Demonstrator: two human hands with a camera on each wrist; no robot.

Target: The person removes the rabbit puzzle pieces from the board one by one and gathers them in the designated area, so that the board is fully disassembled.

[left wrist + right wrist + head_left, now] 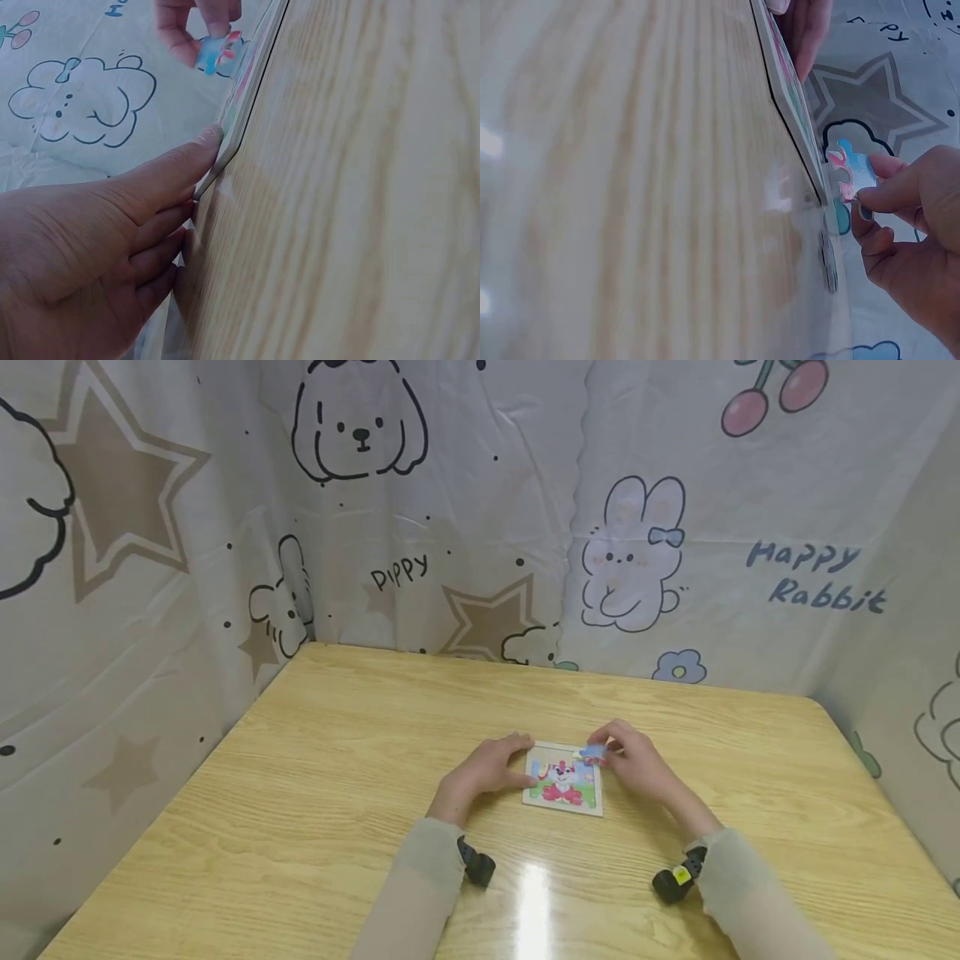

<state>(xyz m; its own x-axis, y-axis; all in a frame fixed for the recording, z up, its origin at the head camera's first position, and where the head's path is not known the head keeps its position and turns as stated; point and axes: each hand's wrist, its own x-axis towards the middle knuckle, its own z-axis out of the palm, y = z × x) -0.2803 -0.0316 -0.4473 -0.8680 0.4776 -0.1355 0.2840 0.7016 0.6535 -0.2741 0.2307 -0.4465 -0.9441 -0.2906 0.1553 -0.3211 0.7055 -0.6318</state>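
Along the lower part of the puzzle tray (562,811), the picture (564,791) of a red-and-white animal on green looks laid in, so most of the work appears done. Toward the tray's top edge, a bare strip (555,753) of pale base shows, which seems to be what is left. Above the tray's upper right corner, the right hand's grip (637,762) pinches a blue-and-pink puzzle piece (862,174) between thumb and fingers, raised and not yet seated. At the tray's left edge, the left hand's grip (491,764) clasps nothing; its thumb rests on the tray and the fingers lie beside it, probably to steady it. The tray lies flat on the surface (375,735). Just beside its right side, a thin flat object (828,262) shows edge-on, perhaps another loose piece. How many pieces the gap needs cannot be told, since that corner is partly hidden.
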